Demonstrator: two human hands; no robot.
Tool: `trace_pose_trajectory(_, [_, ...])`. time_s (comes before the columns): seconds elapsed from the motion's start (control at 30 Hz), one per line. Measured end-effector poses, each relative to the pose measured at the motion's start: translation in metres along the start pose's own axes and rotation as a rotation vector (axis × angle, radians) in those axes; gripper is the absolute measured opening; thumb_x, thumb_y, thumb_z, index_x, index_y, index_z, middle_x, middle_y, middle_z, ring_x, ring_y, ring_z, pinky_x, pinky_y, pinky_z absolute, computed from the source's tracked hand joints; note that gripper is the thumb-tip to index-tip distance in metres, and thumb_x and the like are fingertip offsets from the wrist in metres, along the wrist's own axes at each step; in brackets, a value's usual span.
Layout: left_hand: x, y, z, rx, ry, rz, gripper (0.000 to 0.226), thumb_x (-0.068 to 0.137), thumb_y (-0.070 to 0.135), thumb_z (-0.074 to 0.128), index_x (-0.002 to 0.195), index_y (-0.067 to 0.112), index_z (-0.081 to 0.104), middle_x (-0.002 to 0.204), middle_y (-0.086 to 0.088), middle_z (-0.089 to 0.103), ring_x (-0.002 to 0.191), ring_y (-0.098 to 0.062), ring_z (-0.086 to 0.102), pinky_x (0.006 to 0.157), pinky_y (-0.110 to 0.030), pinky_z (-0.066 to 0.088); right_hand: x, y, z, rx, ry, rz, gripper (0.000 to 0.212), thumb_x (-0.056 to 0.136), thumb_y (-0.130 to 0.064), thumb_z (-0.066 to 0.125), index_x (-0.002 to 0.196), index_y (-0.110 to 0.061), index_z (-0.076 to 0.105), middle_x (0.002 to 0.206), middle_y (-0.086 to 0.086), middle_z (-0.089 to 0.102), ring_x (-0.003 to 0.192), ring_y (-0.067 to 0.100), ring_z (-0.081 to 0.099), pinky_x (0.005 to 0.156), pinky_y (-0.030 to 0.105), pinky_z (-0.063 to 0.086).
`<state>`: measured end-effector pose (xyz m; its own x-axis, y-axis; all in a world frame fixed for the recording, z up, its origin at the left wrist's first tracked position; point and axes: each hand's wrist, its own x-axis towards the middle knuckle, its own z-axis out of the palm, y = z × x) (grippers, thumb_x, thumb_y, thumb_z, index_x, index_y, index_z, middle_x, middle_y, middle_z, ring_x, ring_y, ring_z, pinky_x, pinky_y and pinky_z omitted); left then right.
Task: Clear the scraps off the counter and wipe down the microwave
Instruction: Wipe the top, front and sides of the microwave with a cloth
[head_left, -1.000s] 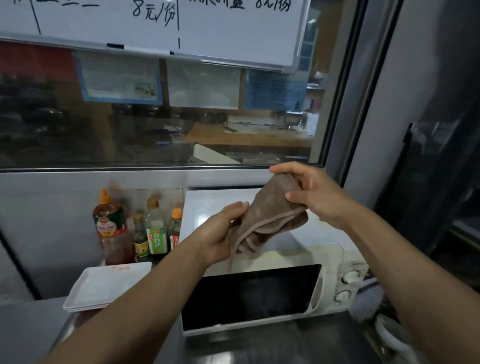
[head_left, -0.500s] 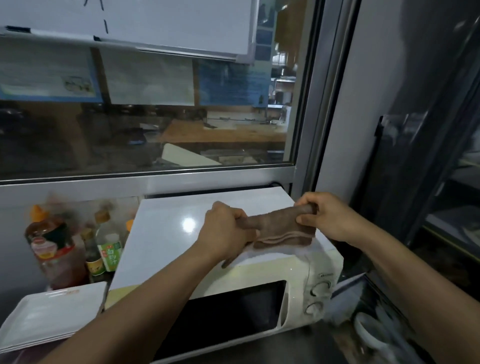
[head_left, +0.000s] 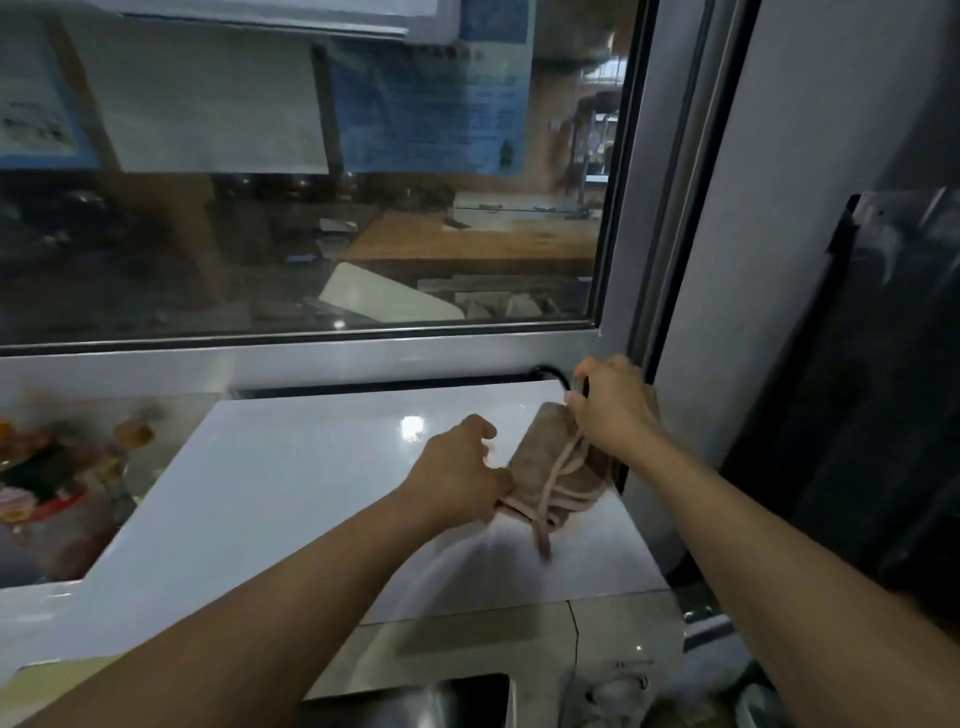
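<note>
The white, glossy flat top of the microwave (head_left: 291, 499) carries a folded brown cloth with pale pink edging (head_left: 550, 467) — it lies on the right rear part of that top, near the right edge. To the microwave's left, a cluster of blurred sauce bottles (head_left: 57, 467) stands lower down — what they stand on cannot be made out.

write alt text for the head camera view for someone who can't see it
Two bare hands, left hand and right hand, hold a folded brown cloth on the flat white top of a microwave below a glass window; blurred sauce bottles stand at left.
</note>
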<state>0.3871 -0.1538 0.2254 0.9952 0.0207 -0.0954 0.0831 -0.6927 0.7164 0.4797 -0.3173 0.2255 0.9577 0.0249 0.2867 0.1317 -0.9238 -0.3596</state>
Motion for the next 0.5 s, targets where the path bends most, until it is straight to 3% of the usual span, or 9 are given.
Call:
trace_pose_trajectory(0.07, [0.011,-0.016,-0.009,0.226,0.088,0.066,0.049,0.088,0.025,0.061,0.134,0.019,0.045,0.136,-0.004,0.051,0.119,-0.023,0.051,0.093,-0.025,0.041,-0.009,-0.005,0.011,0.01,0.015,0.062,0.036,0.093,-0.035,0.049,0.119,-0.011,0.051,0.127,0.016,0.041,0.112,0.034,0.047,0.088,0.039,0.042])
trace_pose_trajectory(0.13, [0.024,-0.031,-0.017,0.338,0.123,0.06,0.045,0.089,0.025,0.059,0.132,0.021,0.048,0.138,-0.005,0.049,0.125,-0.025,0.046,0.104,-0.036,0.04,-0.024,-0.012,0.023,0.03,-0.097,0.092,0.051,0.092,-0.044,0.046,0.13,-0.009,0.04,0.134,0.017,0.033,0.119,0.035,0.041,0.091,0.041,0.041])
trace_pose_trajectory(0.2, [0.038,-0.043,-0.021,0.424,0.109,0.035,0.043,0.09,0.029,0.057,0.131,0.024,0.048,0.14,-0.003,0.047,0.128,-0.027,0.041,0.105,-0.042,0.038,-0.04,-0.018,0.038,-0.027,-0.21,0.065,0.063,0.093,-0.05,0.042,0.137,-0.007,0.029,0.141,0.019,0.024,0.129,0.037,0.031,0.101,0.046,0.035])
trace_pose_trajectory(0.3, [0.058,-0.055,-0.023,0.545,0.085,0.02,0.043,0.092,0.035,0.048,0.135,0.032,0.042,0.147,0.006,0.036,0.135,-0.025,0.03,0.105,-0.043,0.032,-0.04,-0.017,0.049,-0.082,-0.265,0.062,0.062,0.096,-0.041,0.036,0.143,-0.004,0.017,0.15,0.022,0.01,0.137,0.039,0.017,0.111,0.047,0.024])
trace_pose_trajectory(0.37, [0.07,-0.062,-0.024,0.577,0.119,0.028,0.043,0.093,0.037,0.044,0.136,0.034,0.04,0.148,0.008,0.033,0.136,-0.026,0.027,0.104,-0.044,0.031,-0.025,-0.011,0.049,-0.018,-0.307,0.118,0.057,0.097,-0.032,0.035,0.143,-0.003,0.015,0.149,0.022,0.011,0.134,0.038,0.024,0.106,0.045,0.029])
trace_pose_trajectory(0.5, [0.083,-0.071,-0.024,0.562,0.139,0.062,0.039,0.093,0.036,0.041,0.132,0.033,0.043,0.144,0.008,0.038,0.13,-0.028,0.031,0.1,-0.043,0.035,0.013,0.005,0.057,0.084,-0.302,0.132,0.046,0.097,-0.022,0.035,0.137,-0.003,0.024,0.134,0.022,0.034,0.116,0.038,0.046,0.091,0.039,0.039])
